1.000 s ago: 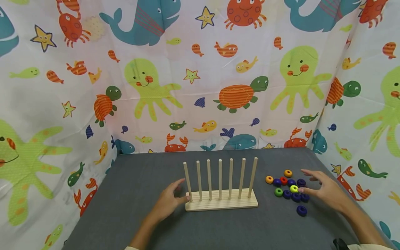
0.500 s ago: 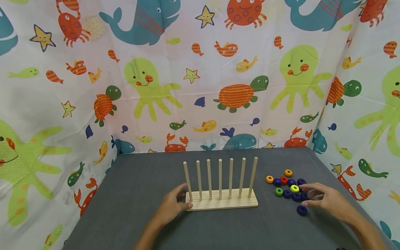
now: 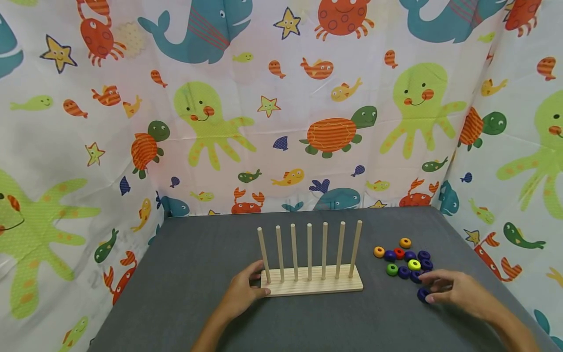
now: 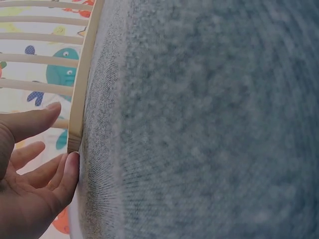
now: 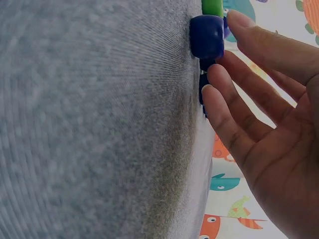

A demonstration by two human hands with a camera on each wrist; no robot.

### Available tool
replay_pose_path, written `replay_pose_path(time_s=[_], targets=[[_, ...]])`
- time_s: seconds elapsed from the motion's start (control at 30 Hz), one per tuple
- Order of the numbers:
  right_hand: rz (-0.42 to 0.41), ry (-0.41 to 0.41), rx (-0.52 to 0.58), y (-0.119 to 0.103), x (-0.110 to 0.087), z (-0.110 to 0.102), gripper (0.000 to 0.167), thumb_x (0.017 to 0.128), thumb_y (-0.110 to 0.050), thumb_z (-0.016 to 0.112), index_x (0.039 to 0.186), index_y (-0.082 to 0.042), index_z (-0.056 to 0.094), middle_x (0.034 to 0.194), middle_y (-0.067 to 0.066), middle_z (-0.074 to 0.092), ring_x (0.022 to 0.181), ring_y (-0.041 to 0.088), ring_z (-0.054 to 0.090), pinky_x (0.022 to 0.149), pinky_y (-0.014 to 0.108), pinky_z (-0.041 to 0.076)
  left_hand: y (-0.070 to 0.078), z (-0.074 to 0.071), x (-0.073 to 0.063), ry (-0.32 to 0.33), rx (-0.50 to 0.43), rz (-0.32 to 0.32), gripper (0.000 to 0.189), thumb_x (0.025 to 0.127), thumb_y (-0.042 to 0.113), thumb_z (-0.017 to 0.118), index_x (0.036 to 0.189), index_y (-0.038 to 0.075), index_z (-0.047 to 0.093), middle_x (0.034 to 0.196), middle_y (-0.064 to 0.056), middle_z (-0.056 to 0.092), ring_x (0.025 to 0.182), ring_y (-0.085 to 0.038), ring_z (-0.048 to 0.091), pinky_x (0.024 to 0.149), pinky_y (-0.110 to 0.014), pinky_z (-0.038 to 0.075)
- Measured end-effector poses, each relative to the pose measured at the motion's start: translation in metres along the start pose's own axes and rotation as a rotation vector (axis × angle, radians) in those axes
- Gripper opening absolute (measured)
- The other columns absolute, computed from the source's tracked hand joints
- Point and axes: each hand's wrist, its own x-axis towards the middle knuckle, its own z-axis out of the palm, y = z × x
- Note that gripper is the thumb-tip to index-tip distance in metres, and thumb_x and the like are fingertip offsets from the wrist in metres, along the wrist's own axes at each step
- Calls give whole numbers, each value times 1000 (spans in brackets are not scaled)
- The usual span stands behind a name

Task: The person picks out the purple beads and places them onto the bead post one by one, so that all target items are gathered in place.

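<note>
A pale wooden rack (image 3: 314, 287) with several upright pegs stands on the grey table. My left hand (image 3: 243, 291) holds its left end, thumb at the front corner and fingers curved round the end. In the left wrist view, fingertips (image 4: 74, 160) meet the end of the base. Farther right, my right hand (image 3: 457, 293) reaches in beside a dark blue bead (image 3: 422, 295), the nearest of the loose beads. The right wrist view has that blue bead (image 5: 207, 37) on the cloth, with the thumb and loosely bent fingers around it but apart from it.
Behind that bead lie several ring-shaped beads: more blue ones (image 3: 403, 272), a green (image 3: 392, 269), a yellow-green (image 3: 414, 264), a red (image 3: 399, 253) and two orange ones (image 3: 405, 243). A curtain printed with sea animals (image 3: 281, 137) encloses the table's back and sides.
My right hand has come down and nearer, from beside the yellow-green bead to the nearest blue bead. The left hand has lowered slightly at the rack's end.
</note>
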Motion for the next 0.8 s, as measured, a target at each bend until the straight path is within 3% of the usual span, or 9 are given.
replay_pose_path(time_s=[0.37,0.8], targets=[[-1,-70,50,4,3,1,39,93,-18,80,126,2,72,120,18,72,93,-2,65,75,23,57,-3,0,1,-26,-31,9,79,80,-5,86,151,-3,52,152,-25,55,133,-43,58,97,-42,60],[22,-66,7,4,3,2,35,97,-23,77,124,-1,74,109,9,71,87,-2,61,71,24,55,-4,-1,0,-20,-4,-9,75,77,-6,87,147,-2,58,140,-25,59,125,-41,64,91,-39,62]])
